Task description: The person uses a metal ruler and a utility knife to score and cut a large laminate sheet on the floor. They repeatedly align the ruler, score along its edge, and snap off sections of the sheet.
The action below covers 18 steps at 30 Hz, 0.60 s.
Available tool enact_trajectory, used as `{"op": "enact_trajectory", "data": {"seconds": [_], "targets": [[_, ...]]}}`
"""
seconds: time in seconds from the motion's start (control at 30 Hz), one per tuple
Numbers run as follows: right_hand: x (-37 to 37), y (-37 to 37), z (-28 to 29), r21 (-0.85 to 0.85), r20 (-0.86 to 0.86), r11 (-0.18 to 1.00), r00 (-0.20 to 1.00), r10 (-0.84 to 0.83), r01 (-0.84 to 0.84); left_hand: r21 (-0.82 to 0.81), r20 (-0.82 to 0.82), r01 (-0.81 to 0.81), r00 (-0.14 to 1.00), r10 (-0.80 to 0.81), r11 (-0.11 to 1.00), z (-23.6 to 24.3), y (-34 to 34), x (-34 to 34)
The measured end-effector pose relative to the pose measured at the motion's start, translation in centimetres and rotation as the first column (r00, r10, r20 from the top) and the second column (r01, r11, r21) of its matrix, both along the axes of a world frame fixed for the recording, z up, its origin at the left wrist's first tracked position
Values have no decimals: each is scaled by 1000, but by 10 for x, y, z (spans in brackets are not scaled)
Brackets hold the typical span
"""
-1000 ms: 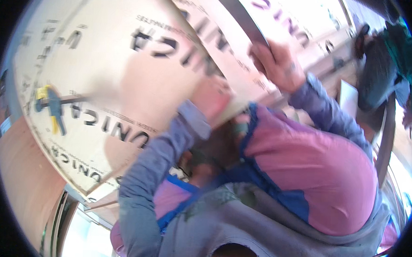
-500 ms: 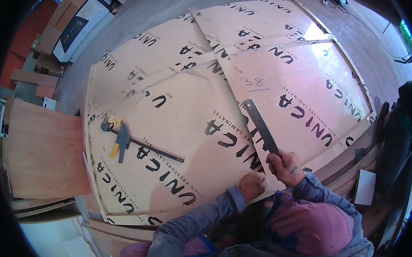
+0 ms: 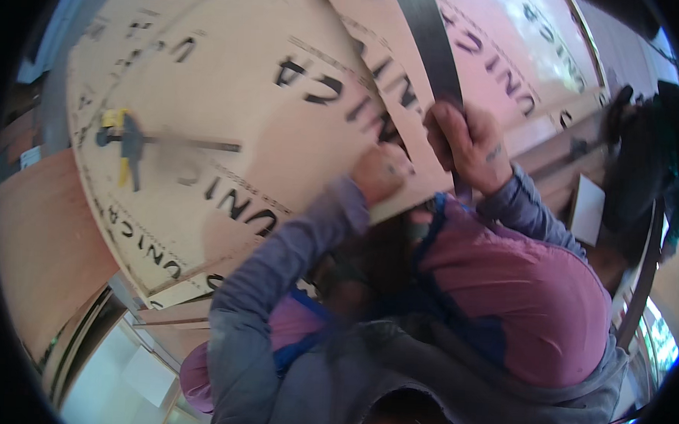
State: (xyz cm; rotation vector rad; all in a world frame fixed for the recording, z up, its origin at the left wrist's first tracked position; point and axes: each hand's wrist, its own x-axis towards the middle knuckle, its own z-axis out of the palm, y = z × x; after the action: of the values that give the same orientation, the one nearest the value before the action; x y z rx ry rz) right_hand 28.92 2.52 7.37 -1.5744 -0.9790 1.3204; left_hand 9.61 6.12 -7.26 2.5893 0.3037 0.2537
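A long flat dark metal strip, which looks like a steel ruler point(image 3: 430, 45), stands out ahead of my right hand point(image 3: 475, 146). That hand is closed around its near end, thumb on top. My left hand point(image 3: 383, 172) is curled into a fist by the near edge of the board; anything inside its fingers is hidden. Under both hands lies a narrow strip of laminate point(image 3: 425, 159) in printed protective film, on top of a larger printed laminate sheet point(image 3: 232, 78). A yellow and grey bar clamp point(image 3: 130, 142) rests on the sheet at left, slightly blurred.
Brown wooden boards point(image 3: 47, 237) stand left of the sheet. A small white panel point(image 3: 586, 210) leans at the right, near dark hanging cloth point(image 3: 645, 161). My knees in pink trousers point(image 3: 525, 296) are bent close to the sheet's near edge.
The view has tilted down and nearer, so the sheet and clamp appear higher and farther left. My right hand still grips the ruler, now upright in the picture; my left fist stays near the edge.
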Motion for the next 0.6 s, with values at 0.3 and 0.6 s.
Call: {"op": "enact_trajectory", "data": {"seconds": [0.3,0.6], "targets": [[15,4,-4,43,-126,984,978,-166,173,-581,-126,-422,892,435,696,35,25,-22],[15,10,-11,80,-85,988,989,-123,130,-767,-590,-619,784,194,167,63,9,14]]}}
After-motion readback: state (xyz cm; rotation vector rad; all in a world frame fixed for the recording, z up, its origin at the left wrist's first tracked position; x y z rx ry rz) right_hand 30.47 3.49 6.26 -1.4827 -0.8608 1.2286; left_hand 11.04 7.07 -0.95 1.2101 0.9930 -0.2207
